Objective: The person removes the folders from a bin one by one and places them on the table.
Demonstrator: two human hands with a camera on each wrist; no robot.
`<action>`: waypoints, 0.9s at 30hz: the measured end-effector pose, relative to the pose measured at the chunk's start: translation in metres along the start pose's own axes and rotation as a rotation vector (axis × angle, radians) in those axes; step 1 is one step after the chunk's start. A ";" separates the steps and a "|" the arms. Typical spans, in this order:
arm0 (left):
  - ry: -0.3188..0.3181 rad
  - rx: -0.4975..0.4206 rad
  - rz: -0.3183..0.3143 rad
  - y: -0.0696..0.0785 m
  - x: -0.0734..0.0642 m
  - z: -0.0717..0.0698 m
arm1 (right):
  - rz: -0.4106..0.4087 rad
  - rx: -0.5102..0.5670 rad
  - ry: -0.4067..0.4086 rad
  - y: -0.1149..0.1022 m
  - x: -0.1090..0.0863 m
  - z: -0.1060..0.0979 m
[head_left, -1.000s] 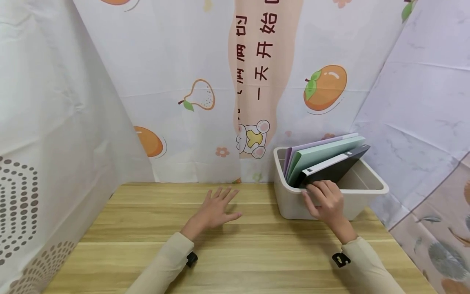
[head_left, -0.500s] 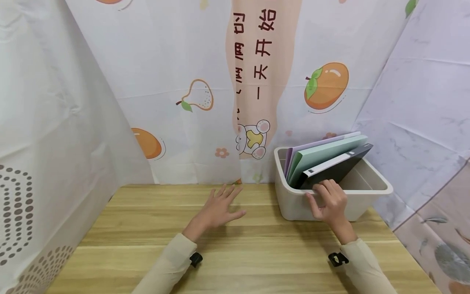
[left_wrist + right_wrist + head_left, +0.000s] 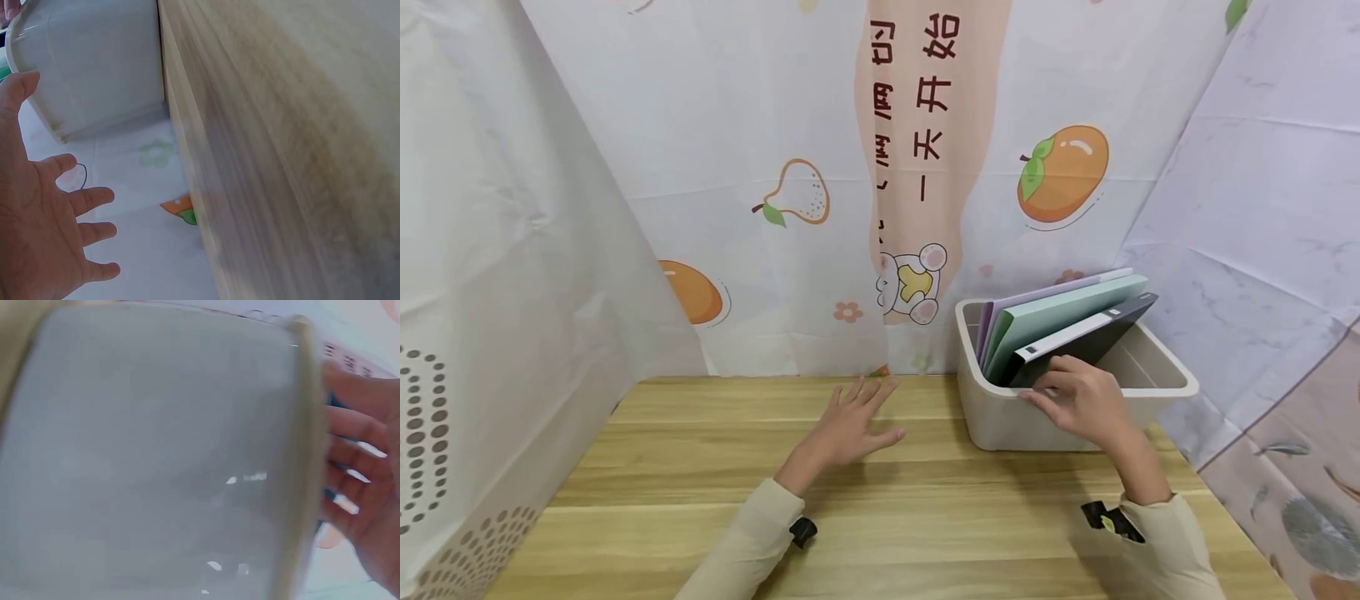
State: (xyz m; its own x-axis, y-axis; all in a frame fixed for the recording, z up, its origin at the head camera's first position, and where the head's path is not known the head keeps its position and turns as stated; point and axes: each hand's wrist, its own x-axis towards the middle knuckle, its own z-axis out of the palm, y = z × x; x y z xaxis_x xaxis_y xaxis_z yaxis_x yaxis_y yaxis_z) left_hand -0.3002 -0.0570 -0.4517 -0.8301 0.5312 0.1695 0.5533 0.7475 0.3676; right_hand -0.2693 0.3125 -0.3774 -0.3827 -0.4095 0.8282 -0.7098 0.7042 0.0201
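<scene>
My right hand [image 3: 1093, 404] is at the front rim of a light grey plastic bin [image 3: 1011, 425], its fingers bent over into the bin beside a black binder [image 3: 1099, 340] with a white spine strip. In the right wrist view the fingers [image 3: 362, 428] are loosely spread and their tips pass behind the rim. The binder leans in the bin with a mint-green folder [image 3: 1071, 307] and a purple folder [image 3: 988, 321] behind it. My left hand [image 3: 844, 429] is over the table, fingers spread and holding nothing; the left wrist view shows its bare palm [image 3: 37, 231].
A wood-grain table [image 3: 880, 517] carries the bin at its back right. A white printed curtain [image 3: 760, 275] hangs right behind the table's back edge, with more cloth at the left [image 3: 467, 250] and right [image 3: 1262, 250].
My right wrist and forearm have swung to the right, and the hand has risen from its hold on the rim with the fingers over the bin. The left hand stays put; the view shifts slightly.
</scene>
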 end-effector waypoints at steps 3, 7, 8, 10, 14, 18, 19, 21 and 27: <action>-0.012 0.004 0.000 0.001 0.002 0.003 | 0.051 -0.034 -0.091 -0.003 0.004 -0.007; -0.020 -0.001 -0.003 0.001 0.003 0.006 | 0.123 -0.049 -0.177 -0.009 0.007 -0.011; -0.021 -0.002 -0.006 0.002 0.004 0.007 | 0.132 -0.053 -0.192 -0.010 0.007 -0.011; -0.019 0.000 -0.013 0.002 0.004 0.008 | 0.137 -0.063 -0.219 -0.013 0.007 -0.011; -0.007 -0.004 -0.015 0.003 0.005 0.011 | 0.109 -0.094 -0.265 -0.019 0.009 -0.008; -0.003 -0.021 -0.012 0.004 0.004 0.013 | 0.081 -0.130 -0.295 -0.023 0.010 -0.006; -0.003 -0.024 -0.014 0.004 0.004 0.014 | 0.077 -0.137 -0.297 -0.024 0.010 -0.005; -0.001 -0.024 -0.017 0.004 0.004 0.014 | 0.068 -0.146 -0.293 -0.025 0.010 -0.004; 0.018 -0.044 -0.004 0.006 0.012 0.010 | 0.044 -0.149 -0.267 -0.024 0.010 -0.002</action>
State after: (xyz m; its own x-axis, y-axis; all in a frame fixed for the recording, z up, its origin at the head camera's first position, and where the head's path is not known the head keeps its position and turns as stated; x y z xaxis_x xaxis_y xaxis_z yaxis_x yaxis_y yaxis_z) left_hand -0.3061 -0.0424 -0.4570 -0.8334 0.5210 0.1844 0.5472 0.7311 0.4076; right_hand -0.2548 0.2927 -0.3684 -0.5668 -0.5012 0.6538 -0.6025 0.7935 0.0860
